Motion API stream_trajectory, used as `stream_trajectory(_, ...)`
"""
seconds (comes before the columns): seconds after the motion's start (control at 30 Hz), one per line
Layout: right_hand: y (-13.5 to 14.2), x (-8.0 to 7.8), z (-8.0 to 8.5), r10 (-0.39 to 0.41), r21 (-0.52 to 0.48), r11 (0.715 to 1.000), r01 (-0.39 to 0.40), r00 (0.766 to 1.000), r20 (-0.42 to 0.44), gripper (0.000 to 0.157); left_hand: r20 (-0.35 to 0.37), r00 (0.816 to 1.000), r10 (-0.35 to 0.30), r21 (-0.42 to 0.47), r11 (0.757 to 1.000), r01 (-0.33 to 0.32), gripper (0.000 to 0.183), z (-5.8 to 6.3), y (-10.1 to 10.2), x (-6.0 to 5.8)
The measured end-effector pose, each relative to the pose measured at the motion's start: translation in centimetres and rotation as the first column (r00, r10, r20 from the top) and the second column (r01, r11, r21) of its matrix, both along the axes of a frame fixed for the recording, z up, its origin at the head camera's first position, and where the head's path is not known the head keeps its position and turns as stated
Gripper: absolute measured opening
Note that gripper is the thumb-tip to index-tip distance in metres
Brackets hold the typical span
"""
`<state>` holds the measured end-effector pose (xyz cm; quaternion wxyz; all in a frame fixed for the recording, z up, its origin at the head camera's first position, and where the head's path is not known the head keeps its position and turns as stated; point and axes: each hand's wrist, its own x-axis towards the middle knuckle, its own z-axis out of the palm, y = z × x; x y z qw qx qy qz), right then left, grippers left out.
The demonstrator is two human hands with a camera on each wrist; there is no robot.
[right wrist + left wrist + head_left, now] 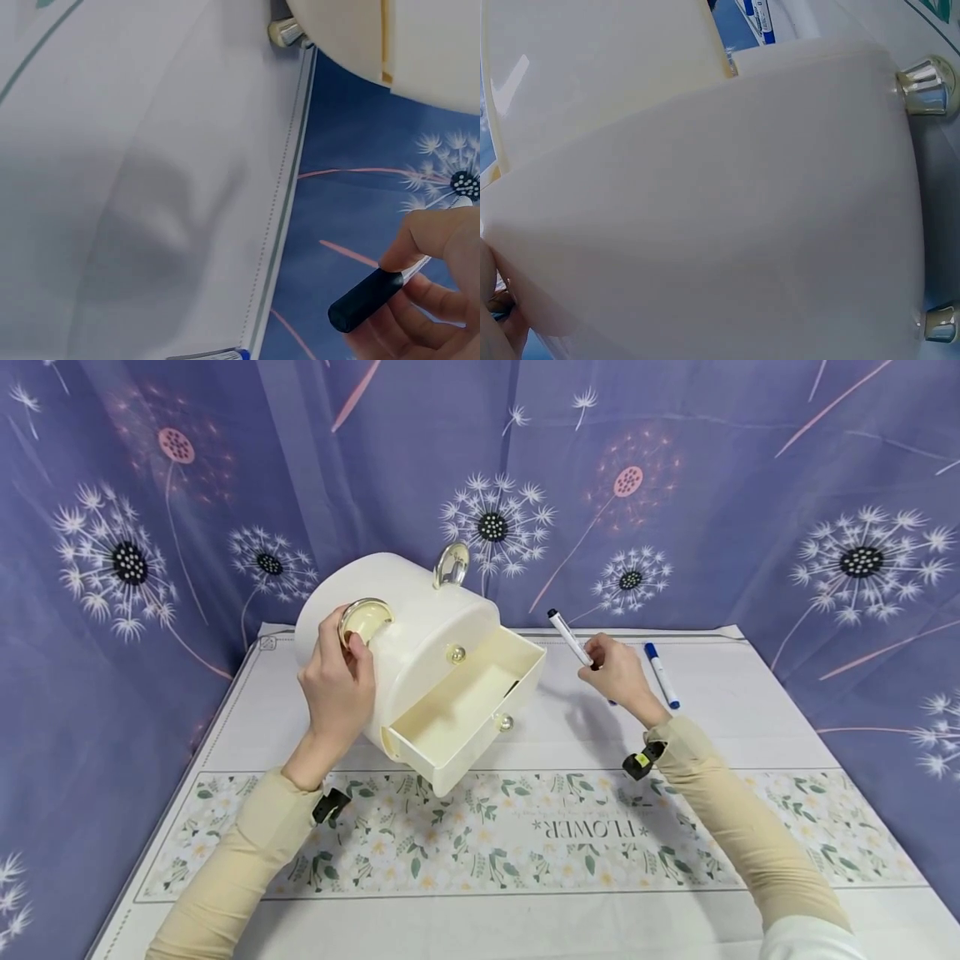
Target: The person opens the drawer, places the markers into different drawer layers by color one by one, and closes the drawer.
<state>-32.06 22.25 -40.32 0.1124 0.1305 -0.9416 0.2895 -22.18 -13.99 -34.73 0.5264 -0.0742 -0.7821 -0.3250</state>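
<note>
Left hand (337,685) is curling round one of two ears (367,602) on one cream drawer box (423,610); right hand (618,672) is pinching one black-capped marker (567,635), its long axis slanting, cap pointing up-left; two blue markers (662,675) are lying near it on the worktop (750,727).

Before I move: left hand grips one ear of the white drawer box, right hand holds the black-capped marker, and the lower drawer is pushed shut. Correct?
"Pushed shut" is wrong: the head view shows the lower drawer pulled out. The rest stands: left hand grips one ear of the white drawer box, right hand holds the black-capped marker.
</note>
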Motion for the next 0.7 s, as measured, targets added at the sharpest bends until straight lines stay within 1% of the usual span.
stream_trajectory(0.07,-0.1,0.2,0.3,0.014,-0.018,1.000,-0.015,1.000,-0.012,0.026,-0.001,1.000,-0.001,0.003,1.000,0.001,0.032,0.0,0.0,0.0)
stream_trajectory(0.4,-0.4,1.0,1.3,0.064,-0.045,0.997,-0.068,0.994,-0.091,0.026,-0.004,1.000,-0.005,0.016,1.000,0.005,0.031,-0.1,-0.1,-0.1)
stream_trajectory(0.57,-0.6,1.3,1.8,0.087,-0.051,0.994,-0.095,0.986,-0.143,0.026,0.000,1.000,-0.007,0.021,1.000,0.007,0.032,-0.2,-0.1,-0.2)
stream_trajectory(0.7,-0.7,1.5,2.1,0.103,-0.062,0.991,-0.117,0.975,-0.197,0.026,0.001,1.000,-0.007,0.020,1.000,0.007,0.032,-0.2,-0.1,-0.2)
